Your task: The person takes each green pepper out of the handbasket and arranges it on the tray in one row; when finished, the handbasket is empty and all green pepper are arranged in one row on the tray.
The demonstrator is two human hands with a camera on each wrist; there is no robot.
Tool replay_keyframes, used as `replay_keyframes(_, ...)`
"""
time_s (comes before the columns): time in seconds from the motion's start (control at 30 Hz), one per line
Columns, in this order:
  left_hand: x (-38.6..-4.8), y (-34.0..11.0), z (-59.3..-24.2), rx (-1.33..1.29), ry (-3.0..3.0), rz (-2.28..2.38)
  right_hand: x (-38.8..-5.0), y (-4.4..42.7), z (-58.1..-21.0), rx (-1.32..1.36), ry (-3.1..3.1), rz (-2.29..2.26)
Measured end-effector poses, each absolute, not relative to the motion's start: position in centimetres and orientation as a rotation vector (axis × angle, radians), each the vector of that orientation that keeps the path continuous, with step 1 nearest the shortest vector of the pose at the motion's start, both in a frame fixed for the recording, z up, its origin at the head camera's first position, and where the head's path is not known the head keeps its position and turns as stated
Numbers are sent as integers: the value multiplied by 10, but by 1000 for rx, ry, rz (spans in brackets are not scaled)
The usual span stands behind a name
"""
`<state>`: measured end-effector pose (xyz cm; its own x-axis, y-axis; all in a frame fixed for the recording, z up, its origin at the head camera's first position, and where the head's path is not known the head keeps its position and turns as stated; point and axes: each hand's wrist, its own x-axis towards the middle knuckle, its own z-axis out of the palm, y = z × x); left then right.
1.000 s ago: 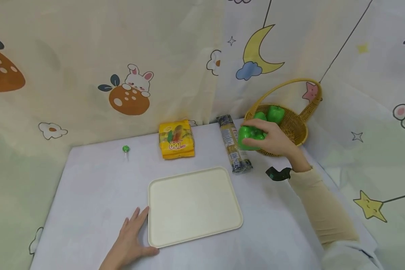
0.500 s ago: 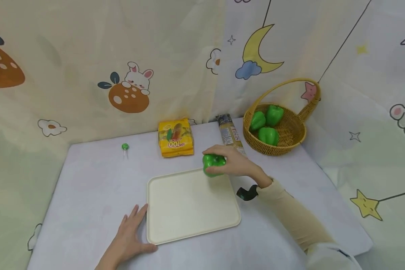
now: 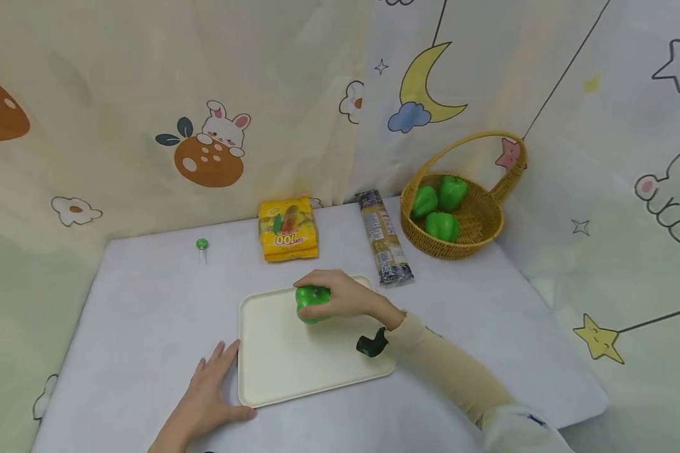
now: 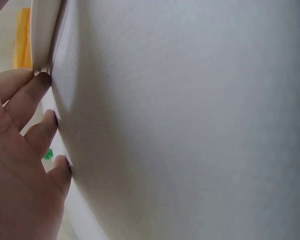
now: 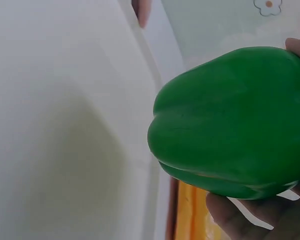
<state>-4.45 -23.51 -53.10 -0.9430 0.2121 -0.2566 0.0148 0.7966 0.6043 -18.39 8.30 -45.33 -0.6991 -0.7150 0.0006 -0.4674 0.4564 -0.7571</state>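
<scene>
Head view: at the near left of the white bench (image 3: 147, 302), the left hand (image 3: 206, 396) has its fingers spread and rather straight, touching the left edge of a cream tray (image 3: 277, 371). A little farther, the right hand (image 3: 340, 296) grips a green pepper (image 3: 311, 304) between thumb and fingers. This pepper is above the far part of the tray; in the right wrist view, a shadow lies on the tray. Beyond the tray, to the right, there is a long packet (image 3: 384, 239) with dark ends. To the far left lies a green lollipop (image 3: 202, 243), and a yellow bag (image 3: 288, 229) is near the middle. At the far right, a wicker basket (image 3: 442, 250) holds three green peppers (image 3: 442, 226), in front of a printed cloth (image 3: 294, 82).
</scene>
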Motion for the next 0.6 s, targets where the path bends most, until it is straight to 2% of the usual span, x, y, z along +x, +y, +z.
replay_keyframes(0.33, -42, -236, -535, 185, 2638, 931, -172, 51, -476, -1024, 2366, -1006)
replay_keyframes(0.6, -44, -235, -534, 151, 2629, 936, -177, 27, -483, -1068, 2405, -962)
